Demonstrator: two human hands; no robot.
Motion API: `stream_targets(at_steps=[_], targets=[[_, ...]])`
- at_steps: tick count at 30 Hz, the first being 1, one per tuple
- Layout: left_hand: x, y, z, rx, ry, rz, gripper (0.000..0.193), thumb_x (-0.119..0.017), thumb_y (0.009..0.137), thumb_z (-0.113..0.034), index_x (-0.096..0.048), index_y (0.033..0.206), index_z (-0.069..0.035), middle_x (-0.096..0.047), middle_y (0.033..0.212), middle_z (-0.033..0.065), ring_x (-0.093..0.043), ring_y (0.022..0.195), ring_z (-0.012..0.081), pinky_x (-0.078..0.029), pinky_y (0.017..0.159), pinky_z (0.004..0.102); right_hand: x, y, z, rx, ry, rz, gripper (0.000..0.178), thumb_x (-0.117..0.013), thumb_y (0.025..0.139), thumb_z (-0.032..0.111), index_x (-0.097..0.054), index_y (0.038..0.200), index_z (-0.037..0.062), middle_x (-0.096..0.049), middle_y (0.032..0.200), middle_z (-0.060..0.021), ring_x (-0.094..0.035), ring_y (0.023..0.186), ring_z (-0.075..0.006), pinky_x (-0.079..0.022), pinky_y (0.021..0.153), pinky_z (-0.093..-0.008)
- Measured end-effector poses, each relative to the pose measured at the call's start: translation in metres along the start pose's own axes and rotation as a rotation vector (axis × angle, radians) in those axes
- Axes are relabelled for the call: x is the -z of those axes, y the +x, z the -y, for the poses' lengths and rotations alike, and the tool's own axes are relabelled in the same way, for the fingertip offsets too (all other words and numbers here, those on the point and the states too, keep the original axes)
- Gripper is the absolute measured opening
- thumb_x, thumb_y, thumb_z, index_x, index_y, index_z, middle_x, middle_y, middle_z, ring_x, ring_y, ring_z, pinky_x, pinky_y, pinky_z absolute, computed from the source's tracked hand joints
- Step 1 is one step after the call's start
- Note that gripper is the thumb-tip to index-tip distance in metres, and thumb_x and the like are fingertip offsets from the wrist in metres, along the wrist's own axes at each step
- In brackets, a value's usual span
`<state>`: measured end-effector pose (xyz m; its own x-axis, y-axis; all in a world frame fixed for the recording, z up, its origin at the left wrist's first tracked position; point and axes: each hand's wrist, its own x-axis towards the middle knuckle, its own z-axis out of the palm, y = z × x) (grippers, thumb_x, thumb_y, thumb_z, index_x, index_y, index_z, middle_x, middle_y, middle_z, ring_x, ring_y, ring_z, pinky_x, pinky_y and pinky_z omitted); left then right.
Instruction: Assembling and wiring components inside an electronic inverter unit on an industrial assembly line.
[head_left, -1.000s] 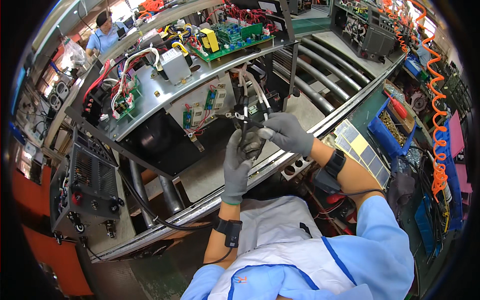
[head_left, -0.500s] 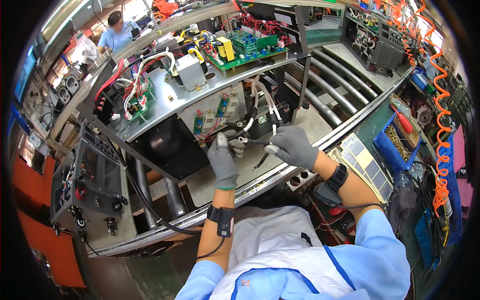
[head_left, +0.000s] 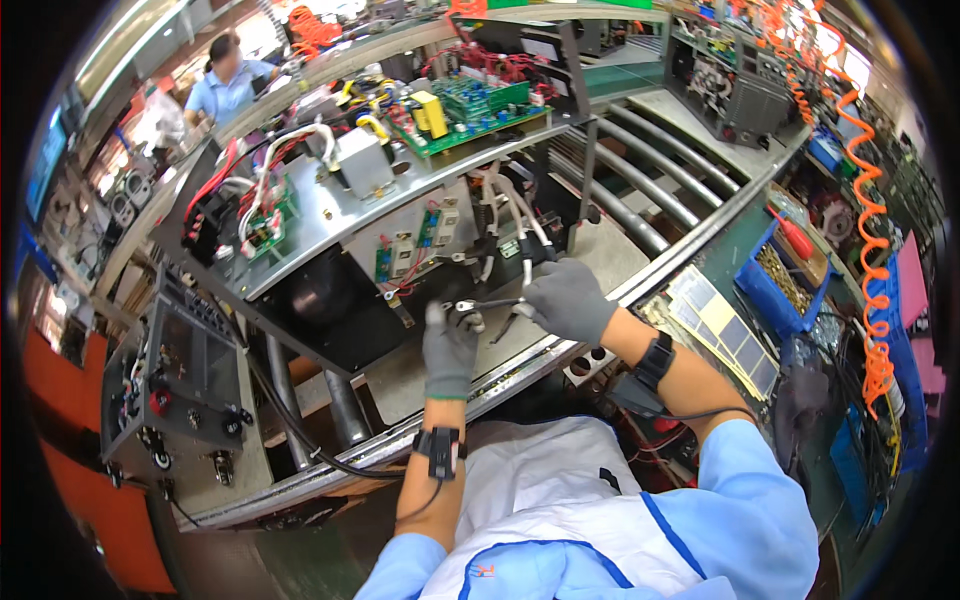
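My right hand (head_left: 570,300), in a grey work glove, is closed around a black-sleeved cable (head_left: 497,302). A metal ring lug (head_left: 465,305) on the cable's end points left, at the fingertips of my left hand (head_left: 450,348). That hand, gloved too, has its fingers curled beside the lug; anything small pinched in them is hidden. Both hands are in front of the open side of a machine chassis (head_left: 330,300). Inside it, white cables (head_left: 520,215) hang down behind my right hand, and small green boards (head_left: 428,228) sit on a metal plate.
The chassis rests on a roller conveyor (head_left: 640,165), its top carrying a green circuit board (head_left: 470,125). Another machine (head_left: 180,380) stands at left. At right are a blue bin of small metal parts (head_left: 780,275), a red-handled tool (head_left: 792,235) and a coiled orange hose (head_left: 870,250). A person (head_left: 225,85) is beyond.
The view has shifted a little, moving the chassis slightly left and down in it. My left hand has shifted slightly around the lug; my right hand keeps its hold on the cable.
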<state>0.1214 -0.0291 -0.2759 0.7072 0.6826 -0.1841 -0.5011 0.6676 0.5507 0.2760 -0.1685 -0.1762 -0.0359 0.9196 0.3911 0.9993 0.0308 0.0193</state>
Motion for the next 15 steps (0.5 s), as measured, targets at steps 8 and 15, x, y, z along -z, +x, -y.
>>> stream_targets(at_steps=[8, 15], targets=[[-0.033, -0.036, -0.006, -0.357, 0.318, -0.066, 0.047, -0.043, 0.090, -0.042, -0.047, 0.112, 0.000, -0.060, 0.097, 0.0164, -0.059, 0.088, 0.0259, -0.048, 0.075, 0.0354, -0.045, 0.017, 0.025, 0.021, 0.077, -0.146, 0.022, -0.061, 0.067, 0.032, -0.068, 0.064, 0.0118, -0.061, 0.059, -0.0097, -0.061, 0.062, -0.0272, -0.047, 0.059, -0.0388], [-0.001, -0.010, 0.029, -0.437, 0.821, -0.153, 0.036, -0.042, 0.093, -0.032, -0.055, 0.088, 0.002, -0.052, 0.076, 0.0071, -0.049, 0.071, 0.0167, -0.043, 0.068, 0.0297, -0.037, 0.006, 0.027, -0.044, -0.100, 0.136, 0.018, -0.062, 0.070, 0.031, -0.070, 0.068, 0.0144, -0.065, 0.076, -0.0017, -0.058, 0.085, -0.0225, -0.045, 0.069, -0.0333]])
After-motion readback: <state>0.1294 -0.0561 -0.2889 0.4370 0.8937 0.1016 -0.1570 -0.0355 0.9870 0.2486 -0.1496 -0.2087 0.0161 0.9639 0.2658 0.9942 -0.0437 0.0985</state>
